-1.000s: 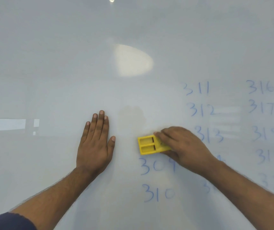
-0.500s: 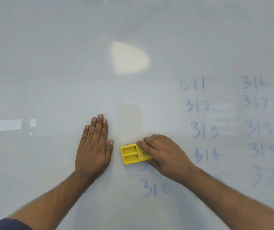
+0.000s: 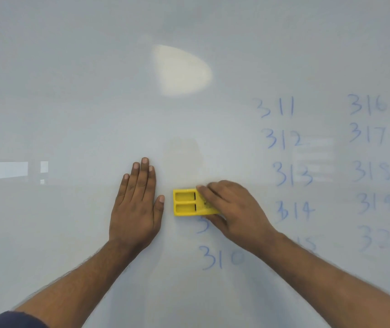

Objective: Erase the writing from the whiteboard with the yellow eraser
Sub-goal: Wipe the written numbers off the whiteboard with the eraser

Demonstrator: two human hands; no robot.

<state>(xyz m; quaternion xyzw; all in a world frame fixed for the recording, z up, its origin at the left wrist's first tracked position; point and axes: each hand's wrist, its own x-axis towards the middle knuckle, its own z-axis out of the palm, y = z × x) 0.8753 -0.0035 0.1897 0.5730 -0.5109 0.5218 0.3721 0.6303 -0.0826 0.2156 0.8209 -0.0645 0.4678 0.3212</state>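
The whiteboard (image 3: 94,102) fills the view. My right hand (image 3: 234,209) grips the yellow eraser (image 3: 185,202) and presses it flat on the board. Just below the eraser a blue stroke (image 3: 202,227), the remnant of a number, shows. Under it stands the blue number 310 (image 3: 221,258). To the right run two columns of blue numbers, 311 to 314 (image 3: 288,157) and 316 to 320 (image 3: 371,171). A faint smudged number (image 3: 307,243) lies beside my right wrist. My left hand (image 3: 137,204) rests flat on the board, fingers together, just left of the eraser.
A bright oval light reflection (image 3: 182,72) sits on the upper middle of the board. A pale rectangular reflection (image 3: 2,170) lies at the left edge.
The right hand slid the eraser left and down over 309, wiping most of it away, then back slightly to the right. The left hand stayed flat in place.
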